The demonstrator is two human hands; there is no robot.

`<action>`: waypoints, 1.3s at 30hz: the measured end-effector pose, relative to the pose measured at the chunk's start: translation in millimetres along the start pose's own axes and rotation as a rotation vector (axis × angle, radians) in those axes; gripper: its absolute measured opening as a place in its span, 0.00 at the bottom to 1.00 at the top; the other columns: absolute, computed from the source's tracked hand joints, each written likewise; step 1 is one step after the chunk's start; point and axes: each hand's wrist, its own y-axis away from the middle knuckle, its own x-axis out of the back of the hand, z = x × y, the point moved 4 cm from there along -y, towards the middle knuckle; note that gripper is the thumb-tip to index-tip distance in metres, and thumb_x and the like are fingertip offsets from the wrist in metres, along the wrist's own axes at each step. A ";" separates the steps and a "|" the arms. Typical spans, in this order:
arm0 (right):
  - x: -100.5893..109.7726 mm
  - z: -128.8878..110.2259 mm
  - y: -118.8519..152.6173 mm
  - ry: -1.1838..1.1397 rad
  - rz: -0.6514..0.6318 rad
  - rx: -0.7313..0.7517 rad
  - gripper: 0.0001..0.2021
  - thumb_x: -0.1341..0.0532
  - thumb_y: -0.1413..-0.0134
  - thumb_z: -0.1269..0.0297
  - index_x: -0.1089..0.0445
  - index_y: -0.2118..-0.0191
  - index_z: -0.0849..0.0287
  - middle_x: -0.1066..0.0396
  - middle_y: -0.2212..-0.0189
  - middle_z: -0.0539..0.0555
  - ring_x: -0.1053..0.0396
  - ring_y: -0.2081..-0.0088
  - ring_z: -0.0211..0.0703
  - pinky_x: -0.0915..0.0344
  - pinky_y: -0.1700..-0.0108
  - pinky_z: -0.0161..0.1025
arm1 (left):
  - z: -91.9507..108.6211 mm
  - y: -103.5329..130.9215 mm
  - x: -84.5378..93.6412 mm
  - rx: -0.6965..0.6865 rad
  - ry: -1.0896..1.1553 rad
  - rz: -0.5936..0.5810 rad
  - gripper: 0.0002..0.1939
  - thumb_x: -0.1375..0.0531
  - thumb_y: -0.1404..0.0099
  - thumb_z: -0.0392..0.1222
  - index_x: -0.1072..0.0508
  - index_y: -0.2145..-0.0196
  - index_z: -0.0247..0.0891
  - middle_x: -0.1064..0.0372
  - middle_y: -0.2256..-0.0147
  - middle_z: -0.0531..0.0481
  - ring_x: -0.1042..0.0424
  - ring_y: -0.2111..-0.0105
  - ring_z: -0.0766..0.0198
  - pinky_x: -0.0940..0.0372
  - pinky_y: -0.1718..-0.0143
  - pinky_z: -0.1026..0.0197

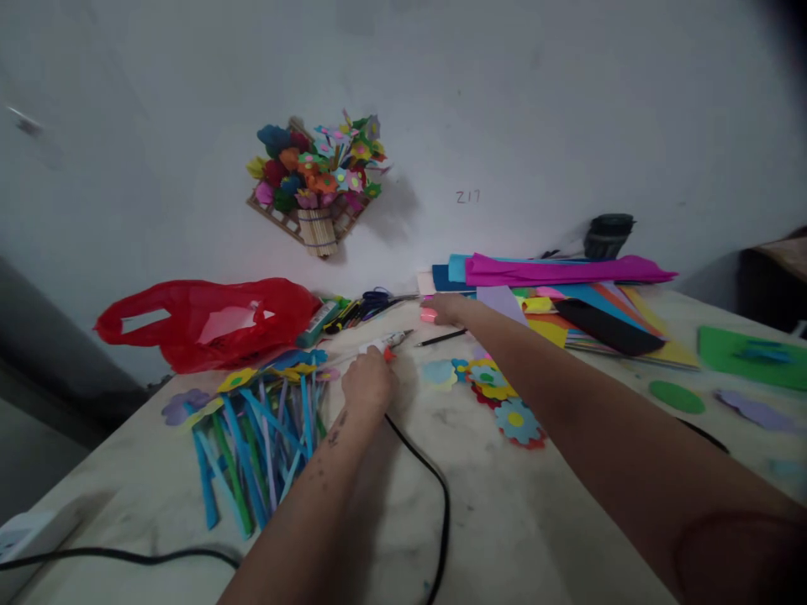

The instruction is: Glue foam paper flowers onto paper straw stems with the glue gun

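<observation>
My left hand (369,382) is wrapped round a white glue gun (373,343) with an orange trigger, its metal nozzle aimed to the right. A black cord runs from it toward me. Farther back, my right hand (446,309) reaches to the rear of the table, fingers bent together beside the tips of the scissors (377,296). Whatever its fingertips grip, if anything, cannot be made out. A black pencil (440,338) lies just in front of it. Cut paper flowers (518,420) rest near my right forearm. Left of my left arm lie several paper-flower stems (255,454).
A red plastic bag (227,323) sits at the back left. Magenta rolled paper (567,270), coloured sheets (630,311) and a black cutter-like object (609,328) lie at the back right. A flower decoration (317,231) hangs on the wall. A white power strip (31,533) is front left.
</observation>
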 end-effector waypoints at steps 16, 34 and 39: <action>-16.3 38.7 20.3 0.139 0.113 -0.114 0.23 0.49 0.51 0.76 0.42 0.46 0.64 0.41 0.49 0.65 0.43 0.49 0.53 0.47 0.51 0.46 | 5.0 4.3 -0.4 -0.028 -0.091 0.051 0.19 0.54 0.40 0.50 0.37 0.57 0.36 0.33 0.63 0.39 0.32 0.62 0.53 0.39 0.66 0.55; 2.8 -23.7 55.8 0.177 -0.065 0.214 0.15 0.42 0.63 0.73 0.29 0.63 0.64 0.29 0.65 0.62 0.33 0.61 0.53 0.40 0.61 0.42 | 5.1 1.8 4.0 0.010 -0.099 0.061 0.19 0.50 0.42 0.49 0.37 0.57 0.36 0.34 0.62 0.39 0.33 0.61 0.52 0.39 0.64 0.55; 0.8 -22.9 62.4 -0.021 0.142 -0.010 0.15 0.45 0.58 0.74 0.32 0.60 0.65 0.31 0.60 0.65 0.34 0.58 0.51 0.39 0.61 0.39 | 12.0 10.5 19.1 -0.016 -0.084 0.166 0.20 0.51 0.43 0.51 0.36 0.56 0.37 0.36 0.59 0.39 0.35 0.59 0.50 0.39 0.65 0.54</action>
